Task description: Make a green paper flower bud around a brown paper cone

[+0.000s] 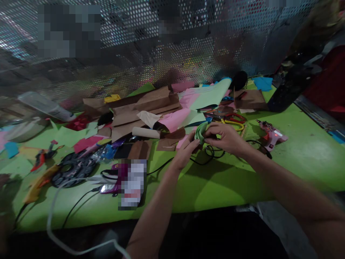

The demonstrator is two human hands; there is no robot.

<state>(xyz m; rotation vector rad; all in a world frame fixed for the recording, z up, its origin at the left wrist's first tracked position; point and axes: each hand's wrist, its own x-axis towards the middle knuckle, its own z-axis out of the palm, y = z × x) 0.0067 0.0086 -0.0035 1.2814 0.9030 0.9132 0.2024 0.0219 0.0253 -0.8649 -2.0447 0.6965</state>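
Observation:
A curled strip of green paper (199,132) is held up above the green table by both hands. My left hand (186,150) grips its lower left side between thumb and fingers. On the other side, my right hand (222,136) pinches the paper's right edge. The paper is bent into several rounded layers; its underside is hidden by the fingers. A black cable (201,163) lies looped beneath the hands. Just behind my right hand rest scissors with yellow handles (238,126) and a pair with red handles (237,117).
A pink glue gun (273,136) lies right of my hands, its small red light on. Brown, pink and green paper sheets (147,99) pile along the perforated metal screen (172,46). A yellow glue gun (40,183), a clear bottle (45,105) and a dark bottle (292,86) are farther out.

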